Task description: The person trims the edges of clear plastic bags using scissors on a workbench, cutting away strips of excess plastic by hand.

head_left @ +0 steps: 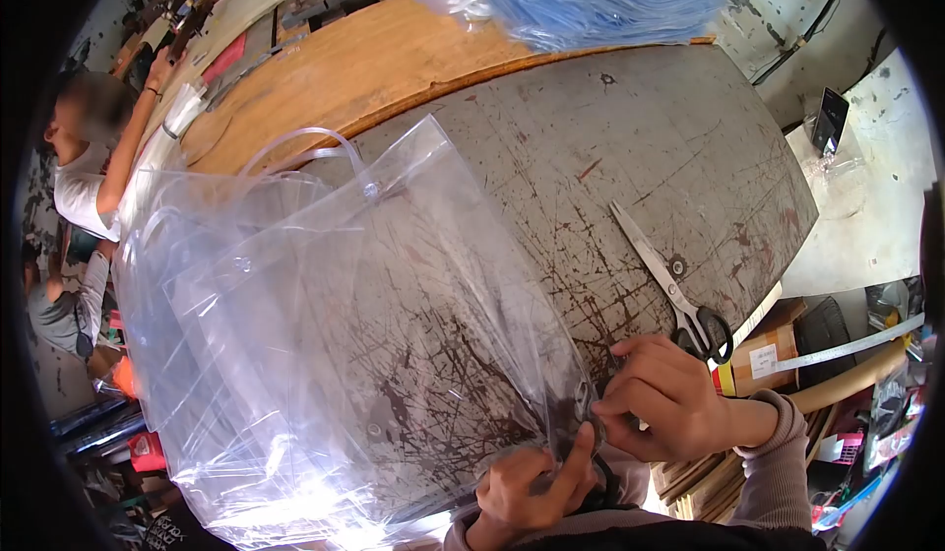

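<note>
Clear plastic bags (295,305) with tube-like handles are spread over the left and middle of the scratched grey table (551,147). At the near edge, both hands meet at the gathered corner of the plastic. My right hand (664,398) pinches the plastic between thumb and fingertips. Just below and left of it, my left hand (536,487) has its fingers curled, with the index finger pointing up against the same corner; the fingertips are partly hidden. Scissors (679,290) with black handles lie slightly open beyond my right hand.
A pile of bluish clear plastic (591,0) rests on the wooden board (394,49) at the far side. A phone (830,121) leans on a white surface at right. Cardboard boxes (773,354) stand below it. Two people (89,187) are at far left.
</note>
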Available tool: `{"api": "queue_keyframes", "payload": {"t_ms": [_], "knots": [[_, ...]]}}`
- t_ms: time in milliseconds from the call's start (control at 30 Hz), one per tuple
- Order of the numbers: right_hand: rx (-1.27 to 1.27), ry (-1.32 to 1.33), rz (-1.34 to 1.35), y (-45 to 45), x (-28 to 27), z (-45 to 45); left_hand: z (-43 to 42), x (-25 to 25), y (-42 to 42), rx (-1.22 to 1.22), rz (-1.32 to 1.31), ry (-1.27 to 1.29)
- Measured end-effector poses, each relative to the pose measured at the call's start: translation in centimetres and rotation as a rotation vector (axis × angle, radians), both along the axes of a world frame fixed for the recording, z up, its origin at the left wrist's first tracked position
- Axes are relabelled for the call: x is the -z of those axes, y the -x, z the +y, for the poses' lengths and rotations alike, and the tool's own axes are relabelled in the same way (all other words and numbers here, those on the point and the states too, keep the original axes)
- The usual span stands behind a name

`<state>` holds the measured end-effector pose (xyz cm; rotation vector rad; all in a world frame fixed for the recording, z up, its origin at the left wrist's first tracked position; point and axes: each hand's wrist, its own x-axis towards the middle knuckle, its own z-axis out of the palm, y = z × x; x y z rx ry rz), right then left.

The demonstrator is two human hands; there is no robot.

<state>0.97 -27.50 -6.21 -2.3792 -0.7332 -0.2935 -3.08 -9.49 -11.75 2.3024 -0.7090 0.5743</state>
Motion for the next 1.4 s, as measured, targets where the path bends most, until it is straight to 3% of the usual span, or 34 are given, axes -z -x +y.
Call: {"api": "queue_keyframes", "payload": {"t_ms": [167, 233, 333, 467, 633, 833, 900, 1067, 1233, 1400], "knots": [[0.034, -0.066, 0.0, -0.9, 0.7, 0.6, -0.2, 0.4, 0.0, -0.092, -0.024, -0.007], [0.127, 0.063, -0.108, -2.1, 1.2, 0.4, 0.0, 0.4, 0.0, -0.048, -0.03, 0.024], [0.319, -0.04, -0.093, -6.1, 0.7, -2.2, 0.5, 1.0, 0.9, 0.025, -0.038, 0.047], [0.157, -0.231, 0.091, -4.8, 0.5, -0.7, -0.1, 0.5, 0.5, -0.051, -0.043, 0.065], [0.545, -0.168, -0.004, -1.8, 0.8, -2.0, -0.1, 0.6, 0.6, -0.085, -0.053, 0.083], [0.654, -0.216, 0.102, 2.0, 0.7, -2.4, 0.0, 0.7, 0.8, -0.091, -0.071, 0.061], [0.812, -0.197, 0.077, 2.8, 1.2, -2.9, 0.0, 0.8, 0.9, -0.093, -0.069, 0.061], [0.854, 0.022, -0.119, 3.7, 0.9, -3.0, -0.1, 0.6, 0.7, -0.097, -0.078, 0.061], [0.964, -0.008, 0.144, 5.4, 0.8, -2.0, -0.1, 0.4, 0.4, -0.038, -0.02, 0.148], [0.904, 0.104, 0.156, 5.9, 1.5, -2.7, -0.3, 0.1, 0.3, -0.043, -0.029, 0.122]]}}
